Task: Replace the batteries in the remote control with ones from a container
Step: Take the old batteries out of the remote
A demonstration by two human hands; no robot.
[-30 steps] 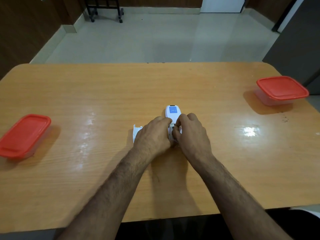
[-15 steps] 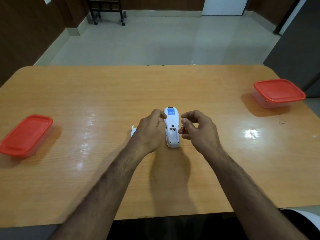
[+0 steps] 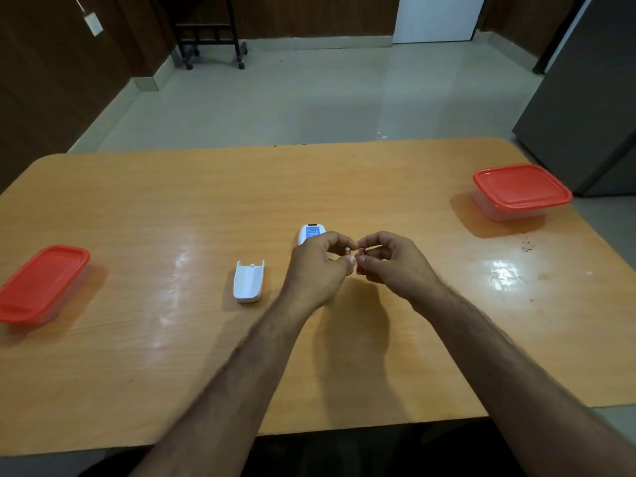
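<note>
Head view: remote control (image 3: 311,232) lies just beyond left hand (image 3: 318,266).

Illumination moderate, from overhead; 2 main glare patches on the glossy table (image 3: 172,208), one left of centre, one at the right; the floor (image 3: 309,98) also carries a pale sheen; soft shadows fall beneath the forearms and beside each red-lidded container (image 3: 521,189); walls and lower frame edge are dim, near black; wide-angle distortion bows the table edges; detail at the fingertips is small and slightly soft; mild overall blur.
</note>
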